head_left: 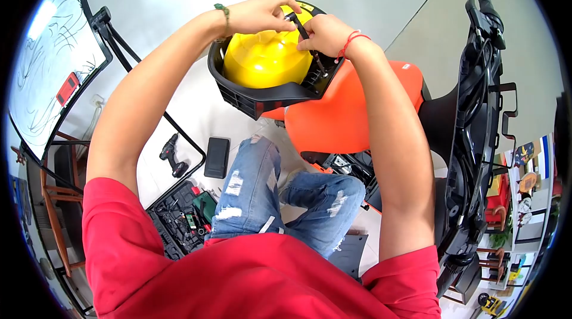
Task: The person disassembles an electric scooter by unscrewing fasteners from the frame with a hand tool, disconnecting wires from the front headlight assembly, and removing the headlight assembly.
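Shirt and jeans: one red shirt (pixel 250 277) and one pair of torn blue jeans (pixel 250 179), the knees bent
Hands: two, both reaching forward; the left hand (pixel 259 15) wears one green bracelet (pixel 226 16), the right hand (pixel 329 34) one red cord (pixel 351 44)
Black tool: one black tool (pixel 301 28), slanting between the hands; its silvery upper end lies between the left thumb and forefinger, its shaft beside the right thumb
Fingers: the right ones are closed around the tool's shaft; the left ones curve narrowly about its upper end, though whether they touch it I cannot tell
Yellow dome: one glossy yellow dome (pixel 256 60), below the fingers, set inside one black housing (pixel 247 95); the tool crosses over its right side
Orange panel: one smooth orange panel (pixel 328 116), just right of the housing and partly behind the right forearm
Floor: one drill (pixel 173 155), one dark box (pixel 217 157) and one open tool case (pixel 174 251) on the pale floor (pixel 185 119)
Sides: one whiteboard (pixel 44 75) at left, bearing one red device (pixel 68 88); one tall black frame (pixel 468 158) with cables at right
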Action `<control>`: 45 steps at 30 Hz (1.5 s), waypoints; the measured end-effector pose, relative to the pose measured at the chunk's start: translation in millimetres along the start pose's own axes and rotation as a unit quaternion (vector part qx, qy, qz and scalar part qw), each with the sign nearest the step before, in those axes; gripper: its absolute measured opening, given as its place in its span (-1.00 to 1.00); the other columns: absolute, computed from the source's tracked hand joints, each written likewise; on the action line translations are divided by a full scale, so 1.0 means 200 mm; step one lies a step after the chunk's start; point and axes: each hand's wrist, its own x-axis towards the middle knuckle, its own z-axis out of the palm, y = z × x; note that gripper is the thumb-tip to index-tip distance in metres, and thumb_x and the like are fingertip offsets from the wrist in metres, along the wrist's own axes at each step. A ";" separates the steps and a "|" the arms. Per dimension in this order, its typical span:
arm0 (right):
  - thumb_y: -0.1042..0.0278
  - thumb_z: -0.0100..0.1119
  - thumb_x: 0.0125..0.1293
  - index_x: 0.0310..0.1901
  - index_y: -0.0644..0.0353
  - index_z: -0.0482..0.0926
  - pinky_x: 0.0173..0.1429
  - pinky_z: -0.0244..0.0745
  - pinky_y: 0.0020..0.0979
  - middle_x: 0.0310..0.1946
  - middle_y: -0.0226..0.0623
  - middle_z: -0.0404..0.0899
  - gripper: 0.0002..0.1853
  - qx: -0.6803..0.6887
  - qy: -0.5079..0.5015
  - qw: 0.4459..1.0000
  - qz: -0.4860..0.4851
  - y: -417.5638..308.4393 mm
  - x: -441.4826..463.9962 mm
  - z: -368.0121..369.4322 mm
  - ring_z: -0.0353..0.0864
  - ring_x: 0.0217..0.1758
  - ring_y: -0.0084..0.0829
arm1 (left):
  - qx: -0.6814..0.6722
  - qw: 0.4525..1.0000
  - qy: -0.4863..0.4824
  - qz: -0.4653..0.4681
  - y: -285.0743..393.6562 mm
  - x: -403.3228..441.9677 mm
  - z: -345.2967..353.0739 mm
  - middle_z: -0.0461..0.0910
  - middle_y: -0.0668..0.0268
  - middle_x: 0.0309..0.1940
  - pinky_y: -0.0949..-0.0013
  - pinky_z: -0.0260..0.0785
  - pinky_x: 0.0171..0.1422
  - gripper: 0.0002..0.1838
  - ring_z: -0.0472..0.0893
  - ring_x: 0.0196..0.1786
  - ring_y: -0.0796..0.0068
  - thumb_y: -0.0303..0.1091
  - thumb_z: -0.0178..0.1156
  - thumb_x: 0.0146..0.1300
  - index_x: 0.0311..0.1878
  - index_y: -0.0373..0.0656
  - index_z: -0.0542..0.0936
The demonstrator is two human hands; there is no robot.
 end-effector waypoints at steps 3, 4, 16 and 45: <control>0.15 0.30 0.17 -0.32 0.29 0.66 -0.23 0.49 -0.30 -0.50 -0.15 0.61 -0.69 0.014 -0.006 1.000 -0.001 -0.02 -0.01 -0.01 0.59 -0.40 -0.26 | 0.013 1.000 -0.010 0.017 -0.02 -0.03 -0.03 0.55 0.26 -0.40 0.36 0.33 -0.15 -0.56 0.48 -0.27 0.49 -0.17 0.20 0.31 0.18 -0.16 0.47; 0.15 0.29 0.17 -0.31 0.30 0.66 -0.23 0.49 -0.30 -0.48 -0.15 0.62 -0.69 0.015 -0.016 1.000 0.000 -0.03 -0.01 -0.01 0.60 -0.40 -0.26 | 0.032 0.999 -0.009 0.041 -0.05 -0.02 -0.03 0.54 0.29 -0.43 0.36 0.33 -0.16 -0.60 0.47 -0.31 0.49 -0.18 0.15 0.36 0.17 -0.19 0.48; 0.16 0.23 0.22 -0.19 0.21 0.68 -0.21 0.52 -0.36 -0.42 -0.22 0.65 -0.71 0.038 -0.036 0.999 -0.001 -0.03 0.01 -0.01 0.63 -0.36 -0.38 | 0.258 0.950 0.037 0.174 -0.12 0.01 -0.04 0.56 0.22 -0.35 0.25 0.42 -0.14 -0.64 0.58 -0.25 0.28 -0.10 0.13 0.35 0.03 -0.15 0.54; 0.19 0.36 0.11 -0.50 0.32 0.48 -0.30 0.39 -0.29 -0.60 -0.17 0.46 -0.65 -0.002 0.008 1.000 -0.024 -0.02 -0.03 -0.01 0.41 -0.50 -0.29 | 0.030 0.996 0.087 0.008 -0.09 0.12 0.14 0.49 0.30 -0.47 0.42 0.32 -0.35 -0.51 0.41 -0.47 0.53 0.08 -0.04 0.39 -0.23 -0.24 0.52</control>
